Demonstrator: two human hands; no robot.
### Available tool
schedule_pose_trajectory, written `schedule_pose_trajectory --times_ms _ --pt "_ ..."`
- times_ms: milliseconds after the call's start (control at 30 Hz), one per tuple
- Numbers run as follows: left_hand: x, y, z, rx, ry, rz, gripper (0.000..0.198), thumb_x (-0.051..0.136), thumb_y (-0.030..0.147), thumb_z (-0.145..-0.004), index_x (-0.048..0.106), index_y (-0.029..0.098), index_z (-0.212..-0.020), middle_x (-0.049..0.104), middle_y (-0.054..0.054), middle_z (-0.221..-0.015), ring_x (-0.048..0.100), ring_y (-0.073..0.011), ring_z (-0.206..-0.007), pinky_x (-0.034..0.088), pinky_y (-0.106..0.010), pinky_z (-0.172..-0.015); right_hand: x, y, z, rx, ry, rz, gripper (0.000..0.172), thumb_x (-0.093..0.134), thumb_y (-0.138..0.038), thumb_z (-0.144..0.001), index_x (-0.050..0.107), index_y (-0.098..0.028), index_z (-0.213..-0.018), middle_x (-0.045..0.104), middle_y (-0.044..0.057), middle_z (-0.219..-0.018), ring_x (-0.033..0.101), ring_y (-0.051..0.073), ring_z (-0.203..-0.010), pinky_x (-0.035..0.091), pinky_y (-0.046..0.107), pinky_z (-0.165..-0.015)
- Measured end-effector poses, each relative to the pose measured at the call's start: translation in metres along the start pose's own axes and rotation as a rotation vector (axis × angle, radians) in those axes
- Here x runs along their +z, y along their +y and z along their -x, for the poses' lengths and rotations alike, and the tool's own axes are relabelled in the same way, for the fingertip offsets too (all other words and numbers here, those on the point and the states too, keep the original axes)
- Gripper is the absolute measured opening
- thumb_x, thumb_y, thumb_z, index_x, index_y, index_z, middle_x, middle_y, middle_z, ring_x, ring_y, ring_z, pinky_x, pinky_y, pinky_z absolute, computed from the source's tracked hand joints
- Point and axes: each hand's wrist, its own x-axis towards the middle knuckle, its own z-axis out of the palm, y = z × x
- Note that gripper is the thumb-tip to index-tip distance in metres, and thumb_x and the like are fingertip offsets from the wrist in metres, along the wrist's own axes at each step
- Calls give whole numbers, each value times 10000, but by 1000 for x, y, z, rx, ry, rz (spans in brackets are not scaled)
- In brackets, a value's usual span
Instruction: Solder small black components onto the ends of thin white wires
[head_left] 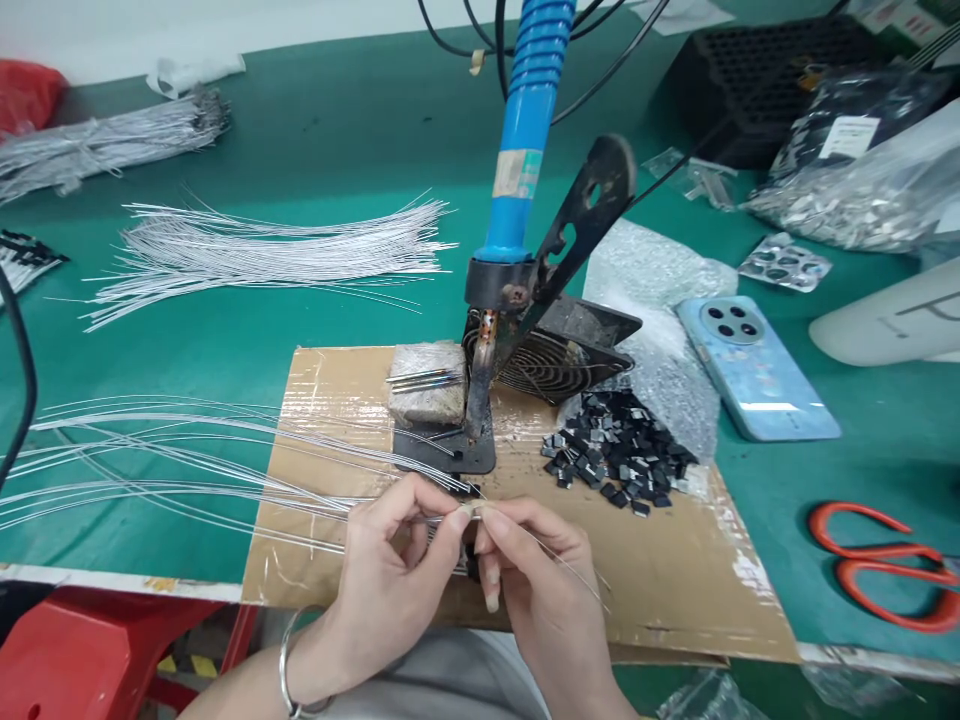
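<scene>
My left hand (401, 575) and my right hand (551, 575) meet above the cardboard's front part. Thumb and forefinger of each are pinched together on a thin white wire (475, 510), their tips nearly touching. Fine strands (577, 575) run out past my right hand's fingers. Left of my hands, several long white wires (187, 490) fan out over the cardboard (660, 590) and the table. Just beyond my fingers, some wire ends carry small black pieces. A blue-handled soldering iron (514, 190) is fixed tip-down in a black stand (592, 215), near a worn block (427, 385).
A pile of small black pieces (619, 450) lies right of a black fan (555, 360). Farther right are a blue phone (757, 365) and red-handled scissors (885, 560). A bundle of white wires (277, 250) rests at back left. A red stool (90, 650) stands below the table.
</scene>
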Motion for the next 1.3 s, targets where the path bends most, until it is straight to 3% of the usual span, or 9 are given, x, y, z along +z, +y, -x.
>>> schedule_pose_trajectory --times_ms 300,467,567,700,833,1067,1300 --pt "7 -2 0 -24 54 48 184 626 271 -946 631 168 -794 674 -20 -661 545 -109 -531 421 -210 -489 7 3 2 -7 22 -93 160 877 -357 -706 820 -207 -709 697 -10 -557 570 41 -394 491 97 -413" --pt "5 3 -5 -40 84 67 182 650 245 -907 623 161 -748 597 10 -609 461 -89 -508 356 -195 -467 -1 -1 -2 -32 59 -72 181 849 -373 -749 835 -204 -813 720 -1 -639 619 65 -471 543 140 -488" --pt "4 5 -7 -41 96 73 175 653 231 -899 627 158 -742 574 21 -600 424 -77 -496 335 -184 -458 -8 -1 -2 -53 4 13 208 797 -405 -809 837 -209 -867 734 17 -681 647 92 -510 557 175 -515" --pt "3 6 -6 -30 89 113 164 657 222 -901 637 160 -751 618 5 -619 495 -87 -522 395 -181 -485 -13 5 1 -82 -57 158 122 785 -342 -837 832 -241 -887 757 15 -711 676 109 -530 572 203 -563" --pt "2 6 -4 -19 73 104 151 655 231 -909 661 162 -776 663 -16 -646 559 -104 -536 455 -196 -504 -12 6 3 -100 -30 193 58 802 -299 -821 830 -260 -854 751 -3 -675 672 104 -515 568 189 -552" --pt "1 3 -1 67 116 -12 124 685 192 -879 688 168 -757 665 -17 -628 599 -121 -553 477 -201 -499 -8 0 6 -65 -7 170 63 811 -298 -806 828 -239 -820 730 3 -649 656 114 -504 569 211 -534" --pt "2 5 0 20 91 -6 132 674 208 -885 677 165 -760 689 -35 -639 610 -135 -537 476 -221 -478 -3 -6 7 -23 -6 137 109 827 -326 -783 813 -218 -776 713 -5 -627 629 98 -489 542 198 -520"
